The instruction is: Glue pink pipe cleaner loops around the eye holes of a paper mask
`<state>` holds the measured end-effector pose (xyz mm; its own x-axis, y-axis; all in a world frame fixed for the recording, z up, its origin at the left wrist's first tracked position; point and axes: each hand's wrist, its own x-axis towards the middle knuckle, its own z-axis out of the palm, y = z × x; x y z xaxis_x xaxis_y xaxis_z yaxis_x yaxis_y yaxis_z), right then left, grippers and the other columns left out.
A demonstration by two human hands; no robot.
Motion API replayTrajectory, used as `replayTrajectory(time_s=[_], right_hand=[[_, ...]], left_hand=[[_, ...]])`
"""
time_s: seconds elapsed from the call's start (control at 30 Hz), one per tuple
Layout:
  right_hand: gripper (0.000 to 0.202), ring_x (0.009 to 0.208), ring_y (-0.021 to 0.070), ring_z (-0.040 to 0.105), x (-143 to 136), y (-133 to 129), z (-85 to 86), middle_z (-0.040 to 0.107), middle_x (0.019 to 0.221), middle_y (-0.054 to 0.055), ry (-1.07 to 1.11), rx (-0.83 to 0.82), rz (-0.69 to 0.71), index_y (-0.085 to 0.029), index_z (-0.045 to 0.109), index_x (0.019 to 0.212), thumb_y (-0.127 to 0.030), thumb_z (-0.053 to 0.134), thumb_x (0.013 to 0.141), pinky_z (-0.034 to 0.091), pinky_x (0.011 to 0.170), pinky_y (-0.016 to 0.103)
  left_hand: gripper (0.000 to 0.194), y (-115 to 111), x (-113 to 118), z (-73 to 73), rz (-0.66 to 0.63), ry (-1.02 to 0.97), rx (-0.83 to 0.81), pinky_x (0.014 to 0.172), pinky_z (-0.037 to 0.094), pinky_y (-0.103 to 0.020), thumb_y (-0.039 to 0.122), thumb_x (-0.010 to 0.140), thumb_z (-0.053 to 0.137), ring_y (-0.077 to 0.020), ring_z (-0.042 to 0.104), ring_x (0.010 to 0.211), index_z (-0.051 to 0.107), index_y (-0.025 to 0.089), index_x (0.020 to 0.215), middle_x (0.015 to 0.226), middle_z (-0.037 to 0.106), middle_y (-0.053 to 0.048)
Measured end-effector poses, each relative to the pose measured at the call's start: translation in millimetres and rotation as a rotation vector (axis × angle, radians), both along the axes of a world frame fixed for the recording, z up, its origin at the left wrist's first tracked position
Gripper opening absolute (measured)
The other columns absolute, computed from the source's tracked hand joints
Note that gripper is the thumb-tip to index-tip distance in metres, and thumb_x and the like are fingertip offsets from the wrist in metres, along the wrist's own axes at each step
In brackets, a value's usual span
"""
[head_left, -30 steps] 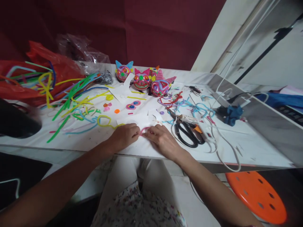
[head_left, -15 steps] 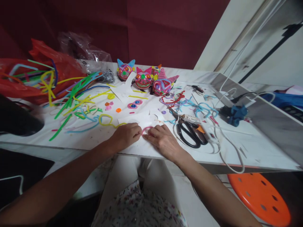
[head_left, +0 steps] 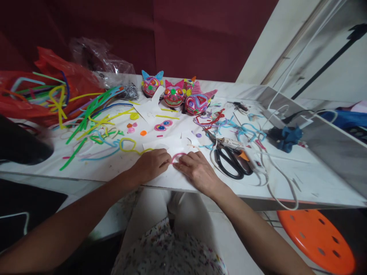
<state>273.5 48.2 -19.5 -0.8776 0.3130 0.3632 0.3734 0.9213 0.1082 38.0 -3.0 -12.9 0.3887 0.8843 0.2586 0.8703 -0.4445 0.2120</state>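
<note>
A pink pipe cleaner (head_left: 178, 155) arches between my two hands near the table's front edge. One end is pinched in the closed fingers of my left hand (head_left: 153, 164). My right hand (head_left: 197, 168) has its fingers closed on the other end, which is hidden beneath them. White cut paper (head_left: 160, 143) lies just beyond the hands. A yellow pipe cleaner (head_left: 128, 145) with a loop runs up to my left hand. To the right of my right hand rest black-handled scissors (head_left: 229, 164).
Several decorated animal heads (head_left: 174, 95) stand at the back. Loose green pipe cleaners (head_left: 83, 131) and a red plastic bag (head_left: 69, 76) are on the left. A glue gun (head_left: 229, 143), a power strip (head_left: 257, 165) and cables lie on the right. An orange stool (head_left: 315, 238) stands below.
Both hands and the pink pipe cleaner stay almost in place. The view has shifted very slightly.
</note>
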Motion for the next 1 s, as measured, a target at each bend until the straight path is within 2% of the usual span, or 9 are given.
replayTrajectory(time_s=[0.23, 0.47, 0.63, 1.0], right_hand=[[0.017, 0.097, 0.0252, 0.059, 0, -1, -0.9, 0.076, 0.105, 0.005, 0.023, -0.026, -0.001, -0.023, 0.079, 0.118, -0.025, 0.066, 0.108, 0.042, 0.085, 0.042], [0.02, 0.099, 0.0258, 0.06, 0, -1, 0.8, 0.076, 0.108, 0.007, -0.001, -0.05, -0.001, -0.024, 0.079, 0.12, -0.025, 0.063, 0.109, 0.042, 0.086, 0.042], [0.022, 0.099, 0.0254, 0.06, 1, -2, 0.2, 0.076, 0.108, 0.007, 0.01, -0.047, -0.008, -0.023, 0.078, 0.122, -0.026, 0.06, 0.111, 0.043, 0.088, 0.042], [0.029, 0.105, 0.0271, 0.061, 1, -5, 3.1, 0.078, 0.115, 0.008, -0.036, -0.108, -0.048, -0.027, 0.078, 0.129, -0.02, 0.056, 0.111, 0.047, 0.094, 0.045]], left_hand=[[0.019, -6, -4, -5.0, -0.095, 0.066, 0.12, 0.079, 0.049, -0.031, 0.011, 0.105, 0.056, -0.0195, 0.067, 0.087, 0.069, 0.018, 0.092, 0.092, 0.07, -0.003], [0.023, -11, -3, -5.9, -0.148, 0.163, 0.198, 0.079, 0.05, -0.031, 0.002, 0.103, 0.055, -0.0201, 0.064, 0.087, 0.069, 0.017, 0.092, 0.092, 0.068, -0.004], [0.025, -17, -1, -7.1, -0.153, 0.258, 0.243, 0.078, 0.05, -0.034, -0.002, 0.102, 0.054, -0.0218, 0.063, 0.085, 0.069, 0.017, 0.092, 0.091, 0.067, -0.005], [0.022, -26, 2, -5.8, -0.144, 0.282, 0.299, 0.078, 0.05, -0.036, 0.003, 0.104, 0.055, -0.0224, 0.062, 0.085, 0.07, 0.016, 0.097, 0.093, 0.066, -0.006]])
